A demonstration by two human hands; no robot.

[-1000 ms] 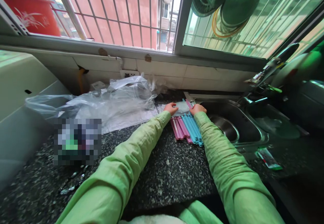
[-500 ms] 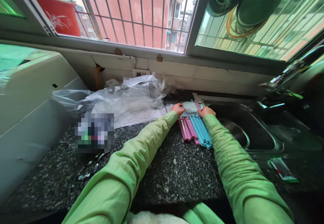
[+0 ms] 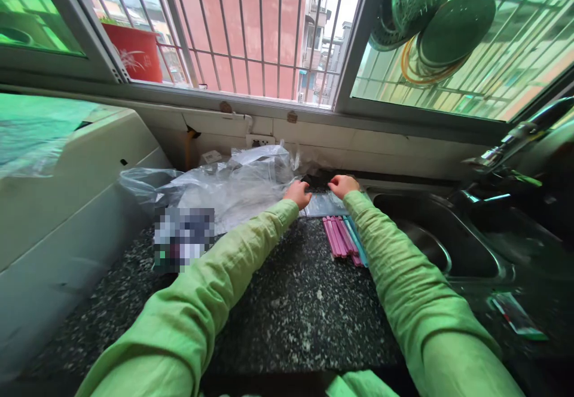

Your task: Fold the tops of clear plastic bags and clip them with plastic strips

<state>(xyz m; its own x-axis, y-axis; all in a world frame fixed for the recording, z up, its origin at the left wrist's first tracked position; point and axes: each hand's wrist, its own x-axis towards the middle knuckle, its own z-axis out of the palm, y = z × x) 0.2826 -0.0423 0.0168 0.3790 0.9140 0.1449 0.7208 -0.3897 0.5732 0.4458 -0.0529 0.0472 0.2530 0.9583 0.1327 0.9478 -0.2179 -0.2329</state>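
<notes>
Near the back edge of the dark speckled desk (image 3: 287, 313), just below the window sill, both hands meet over a small clear plastic packet (image 3: 323, 205). Left hand (image 3: 298, 194) has its fingers curled down on the packet's left end; right hand (image 3: 343, 185) has its fingers bent down at the far right corner, and both appear to pinch the thin film, though the exact grip is too small to make out. Both arms wear light green sleeves (image 3: 394, 271) that run in from the bottom of the view.

Just in front of the packet, touching its near edge, lies a bundle of pink and blue sticks (image 3: 343, 240), laid side by side and pointing away from the person (the pink ones sit on the left, the blue on the right, partly hidden under the right sleeve).

Left of the hands, a crumpled heap of clear plastic bags (image 3: 228, 185) spreads along the wall. A steel sink (image 3: 452, 247) sits to the right of the sticks, with a tap (image 3: 506, 146) above its far corner. A small green and red wrapper (image 3: 515, 316) lies on the desk in front of the sink. Round green lids (image 3: 430, 14) hang at the barred window, upper right.
</notes>
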